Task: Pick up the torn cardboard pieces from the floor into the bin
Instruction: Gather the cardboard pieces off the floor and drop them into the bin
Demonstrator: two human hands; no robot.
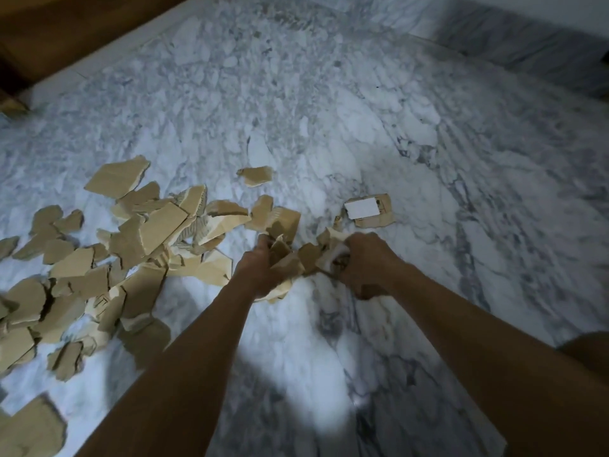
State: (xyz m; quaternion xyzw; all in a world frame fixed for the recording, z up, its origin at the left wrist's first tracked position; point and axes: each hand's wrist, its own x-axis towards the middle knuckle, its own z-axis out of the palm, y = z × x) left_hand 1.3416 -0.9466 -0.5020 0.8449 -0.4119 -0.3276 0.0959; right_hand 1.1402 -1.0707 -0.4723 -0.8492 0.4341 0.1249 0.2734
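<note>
The left hand and right hand curl their fingers tight round some cardboard pieces (a big pile lies left of the fingers).

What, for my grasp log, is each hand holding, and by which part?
A bunch of torn cardboard pieces: the left hand grips its left side, the right hand its right side.

Floor: white marble, heavy grey veining, glossy. Brown wood furniture runs along the top-left edge with a pale strip at its base. Grey marble skirting top right, white wall above it. Dim overall; bright light patch on the floor lower centre, corners dark.
</note>
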